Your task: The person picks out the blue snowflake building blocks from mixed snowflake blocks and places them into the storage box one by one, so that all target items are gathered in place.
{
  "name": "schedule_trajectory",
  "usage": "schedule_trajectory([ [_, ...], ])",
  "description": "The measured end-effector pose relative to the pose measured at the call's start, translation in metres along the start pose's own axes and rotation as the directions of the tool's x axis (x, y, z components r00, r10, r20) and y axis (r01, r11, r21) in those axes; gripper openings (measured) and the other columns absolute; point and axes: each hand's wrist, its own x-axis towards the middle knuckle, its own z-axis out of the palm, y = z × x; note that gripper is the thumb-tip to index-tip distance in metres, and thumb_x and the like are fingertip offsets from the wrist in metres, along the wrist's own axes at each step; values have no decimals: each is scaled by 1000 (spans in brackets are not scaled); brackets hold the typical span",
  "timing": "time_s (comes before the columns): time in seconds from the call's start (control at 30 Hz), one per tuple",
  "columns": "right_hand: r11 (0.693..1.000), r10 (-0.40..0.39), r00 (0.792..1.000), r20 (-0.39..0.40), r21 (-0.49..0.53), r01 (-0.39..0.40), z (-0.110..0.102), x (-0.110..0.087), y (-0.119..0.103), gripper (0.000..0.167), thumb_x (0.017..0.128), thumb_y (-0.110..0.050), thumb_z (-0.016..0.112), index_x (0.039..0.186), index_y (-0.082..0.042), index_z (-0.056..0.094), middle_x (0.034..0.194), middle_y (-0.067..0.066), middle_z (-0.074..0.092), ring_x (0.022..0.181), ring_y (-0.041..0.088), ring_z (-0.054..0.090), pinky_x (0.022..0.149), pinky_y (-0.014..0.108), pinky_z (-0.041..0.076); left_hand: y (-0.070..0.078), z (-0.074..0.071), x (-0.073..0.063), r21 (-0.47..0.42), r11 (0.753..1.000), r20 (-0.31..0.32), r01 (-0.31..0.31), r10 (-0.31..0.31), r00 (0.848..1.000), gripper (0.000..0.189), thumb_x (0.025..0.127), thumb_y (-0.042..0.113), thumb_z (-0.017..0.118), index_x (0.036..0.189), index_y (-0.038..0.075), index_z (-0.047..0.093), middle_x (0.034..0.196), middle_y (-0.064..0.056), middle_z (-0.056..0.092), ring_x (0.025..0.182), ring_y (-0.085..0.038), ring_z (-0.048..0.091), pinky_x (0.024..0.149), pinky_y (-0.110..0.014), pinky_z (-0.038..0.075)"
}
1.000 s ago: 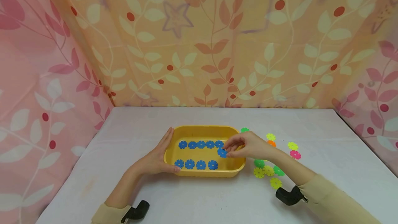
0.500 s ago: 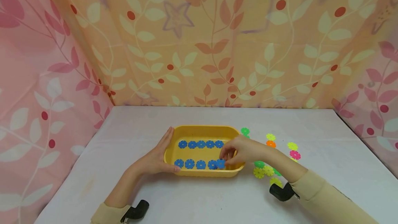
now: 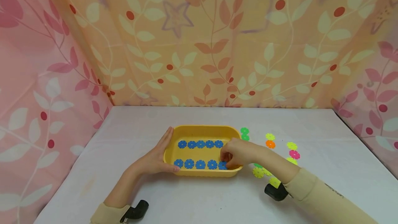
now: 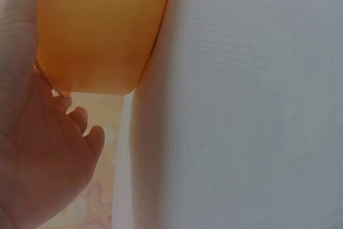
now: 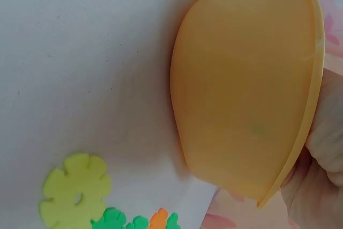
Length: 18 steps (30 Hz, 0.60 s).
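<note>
A yellow plastic basin point(image 3: 199, 174) sits on the white table. Inside it, blue snowflake discs lie in two rows, several in a back row point(image 3: 200, 144) and several in a front row point(image 3: 200, 164). My left hand point(image 3: 152, 157) holds the basin's left end, thumb on the near rim and fingers along the far left side. My right hand point(image 3: 238, 152) reaches over the right rim with bent fingers, its fingertips at the blue snowflake disc point(image 3: 222, 165) ending the front row. In the right wrist view the basin wall point(image 5: 246, 89) hides those fingertips.
Right of the basin lie loose snowflake discs: green point(image 3: 244, 131), orange point(image 3: 270, 144), pink point(image 3: 294, 154) and yellow point(image 3: 258, 172). My right forearm covers some of them. A patterned curtain point(image 3: 199, 61) hangs behind the table.
My right hand has carried a blue snowflake disc from near the back row down to the right end of the front row. My left hand has stayed on the basin.
</note>
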Motion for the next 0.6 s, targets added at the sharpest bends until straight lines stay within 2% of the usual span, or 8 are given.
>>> schedule_trajectory([
  [0.17, 1000, 9, 1000, -8, 10, -9, 0, 0, -1, 13, 84, -12, 77, 96, -14, 73, 81, -10, 65, 72, 5, 55, 68, 20, 50, 1, 0, 0, -6, 1000, -1, -1, 1, 1000, 130, 69, 43, 85, 157, 20, -7, 163, 2, -13, 149, -27, -5, 113, -58, 16],
  [0.33, 999, -6, 999, -48, 42, 8, 2, -2, 2, 11, 86, -12, 74, 97, -13, 74, 82, -13, 64, 74, 5, 55, 69, 21, 51, 1, 0, 0, -9, 1000, -3, -5, 5, 1000, 129, 69, 43, 85, 157, 19, -6, 163, 3, -13, 149, -28, -5, 113, -59, 16],
  [0.47, 994, -23, 993, -114, 106, 36, 4, -6, 6, 9, 88, -14, 73, 98, -13, 73, 83, -16, 64, 76, 4, 57, 70, 21, 52, 0, 1, 0, -5, 1000, -5, -5, 5, 1000, 129, 69, 43, 85, 157, 19, -6, 162, 4, -13, 149, -28, -5, 113, -59, 16],
  [0.6, 973, -22, 976, -216, 218, 71, 6, -12, 9, 12, 88, -17, 73, 99, -12, 73, 85, -13, 66, 77, 6, 61, 71, 23, 55, -1, 1, 0, -2, 1000, -4, -1, 1, 1000, 129, 69, 43, 85, 157, 22, -7, 162, 4, -13, 149, -27, -5, 113, -59, 16],
])
